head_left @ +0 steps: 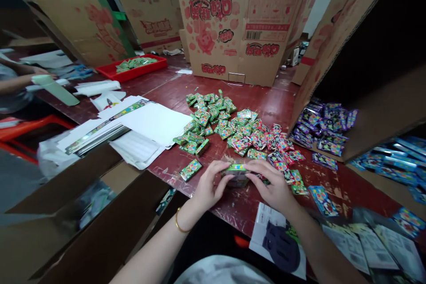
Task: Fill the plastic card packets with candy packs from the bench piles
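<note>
Near the table's front edge, my left hand [211,182] and my right hand [272,183] pinch opposite ends of a small green packet [237,167]. Thumbs press from below and fingers from above; its lower part is blurred. Just beyond my hands spreads a loose heap of small green packets [208,113], with red-and-green packets [258,140] on its right side. One single green packet [191,170] lies flat to the left of my left hand. A blue packet [322,200] rests to the right of my right hand.
A cardboard carton [293,120] at right holds purple packets [321,126]; blue packets [392,162] lie beyond. White sheets [156,122] are stacked at left. An open box [133,213] stands below the table edge. Behind are a red tray [156,65], a large carton [239,26] and another person's arm [23,80].
</note>
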### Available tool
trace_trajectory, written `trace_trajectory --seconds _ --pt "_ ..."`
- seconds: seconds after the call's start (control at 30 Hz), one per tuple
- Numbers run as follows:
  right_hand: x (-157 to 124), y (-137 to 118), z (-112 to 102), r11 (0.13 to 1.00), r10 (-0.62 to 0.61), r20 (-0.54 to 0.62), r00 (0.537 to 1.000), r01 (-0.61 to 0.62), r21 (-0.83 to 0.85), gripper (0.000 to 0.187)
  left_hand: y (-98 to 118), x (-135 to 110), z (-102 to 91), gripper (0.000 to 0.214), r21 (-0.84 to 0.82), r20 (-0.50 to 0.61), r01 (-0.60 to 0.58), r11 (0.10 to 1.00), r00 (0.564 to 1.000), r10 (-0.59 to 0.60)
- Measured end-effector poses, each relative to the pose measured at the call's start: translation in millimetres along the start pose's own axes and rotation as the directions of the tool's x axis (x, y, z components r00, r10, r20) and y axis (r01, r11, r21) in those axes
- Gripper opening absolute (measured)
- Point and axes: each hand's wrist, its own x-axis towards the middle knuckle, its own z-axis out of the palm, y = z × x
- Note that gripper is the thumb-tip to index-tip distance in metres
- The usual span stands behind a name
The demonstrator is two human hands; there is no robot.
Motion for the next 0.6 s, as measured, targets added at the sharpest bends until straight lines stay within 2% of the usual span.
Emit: trace_trajectory --seconds 0.1,0.2,0.3,0.4,0.5,0.6 --pt "-3.5 12.3 8.1 0.998 0.062 -0.121 0.991 -0.062 0.003 0.027 -0.8 13.3 -11.8 0.035 0.019 0.139 -0.01 1.0 0.99 0.007" --pt "-0.1 19.3 13.7 0.992 0.124 -0.226 0.966 -0.115 0.053 0.024 1.4 27.8 -17.7 0.025 0.007 0.101 0.022 1.0 0.995 -0.023" --pt "7.8 18.7 20.5 0.962 0.192 -0.253 0.948 -0.131 0.24 0.028 3.3 35.5 -17.8 0.019 -0.044 0.025 0.1 0.994 0.995 -0.099" --pt "11.5 16.1 29.9 0.902 0.278 -0.305 0.911 -0.138 0.409 0.032 3.8 35.0 -16.1 0.015 -0.092 0.002 0.153 0.984 0.988 -0.153" --pt "7.9 18.1 40.4 0.926 0.276 -0.34 0.899 -0.154 0.344 0.026 3.6 31.8 -16.1 0.014 -0.09 -0.016 0.161 0.983 0.986 -0.163" --pt "4.1 21.0 46.8 0.963 0.177 -0.416 0.892 -0.069 0.262 0.032 4.3 32.6 -18.1 0.014 -0.079 -0.01 0.148 0.986 0.989 -0.149"
